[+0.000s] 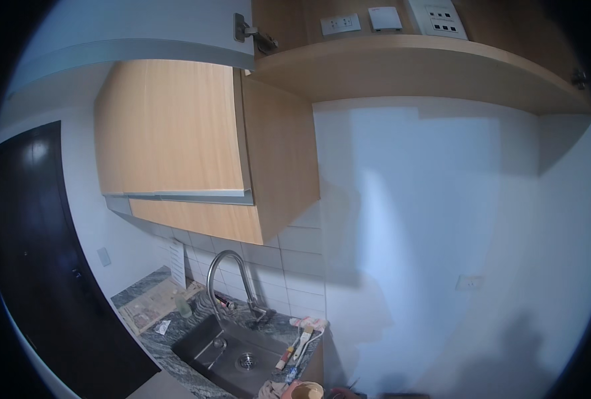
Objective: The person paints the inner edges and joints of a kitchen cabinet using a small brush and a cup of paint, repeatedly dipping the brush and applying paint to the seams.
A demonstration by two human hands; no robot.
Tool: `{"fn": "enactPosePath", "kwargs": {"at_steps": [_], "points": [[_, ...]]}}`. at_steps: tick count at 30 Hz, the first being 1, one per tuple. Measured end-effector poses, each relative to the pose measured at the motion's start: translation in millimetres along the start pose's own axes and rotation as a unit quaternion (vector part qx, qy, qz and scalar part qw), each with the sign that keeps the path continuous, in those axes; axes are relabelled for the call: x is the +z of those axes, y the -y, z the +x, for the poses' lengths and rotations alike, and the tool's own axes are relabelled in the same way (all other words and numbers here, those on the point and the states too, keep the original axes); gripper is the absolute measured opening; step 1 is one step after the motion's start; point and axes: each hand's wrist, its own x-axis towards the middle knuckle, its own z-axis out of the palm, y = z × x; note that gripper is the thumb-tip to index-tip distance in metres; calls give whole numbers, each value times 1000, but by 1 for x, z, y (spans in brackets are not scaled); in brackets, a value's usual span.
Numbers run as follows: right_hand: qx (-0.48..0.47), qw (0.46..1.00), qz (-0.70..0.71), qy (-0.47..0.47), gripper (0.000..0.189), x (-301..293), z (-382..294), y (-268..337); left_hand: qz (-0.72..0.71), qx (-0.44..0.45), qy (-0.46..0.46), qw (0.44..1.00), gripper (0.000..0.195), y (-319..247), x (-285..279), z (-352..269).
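Neither of my hands is in view. Before me is a kitchen sink (235,356) set in a grey stone counter (163,344), with a curved metal faucet (229,254) behind it. A paint roller (309,324) and a paintbrush (303,341) lie on the counter to the right of the sink, beside another brush-like tool (284,358). An open container (308,391) with pale contents stands at the bottom edge, next to a crumpled cloth (272,390).
A wooden wall cabinet (190,134) hangs above the sink. Overhead at right is an open cabinet shelf (400,65), with a raised door (141,30) at left. A dark door (36,259) stands far left; a wall outlet (469,283) is at right.
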Motion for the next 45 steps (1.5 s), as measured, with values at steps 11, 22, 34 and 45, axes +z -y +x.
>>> {"fn": "enactPosePath", "kwargs": {"at_steps": [11, 22, 34, 45], "points": [[20, 999, -9, -40, 40, -36, -50, -13, 9, -21, 24, 999, 63, -10, 14, 36], [64, 992, -16, -104, 35, -58, -83, -26, 3, -45, 72, 996, 63, -9, 45, 36], [126, 954, -202, -183, 51, -55, -100, -90, -23, -45, 5, 999, 64, 0, 31, -2], [-11, 986, 10, -168, 28, -22, -70, -54, 50, -55, -27, 997, 61, -9, 13, -21]]}}
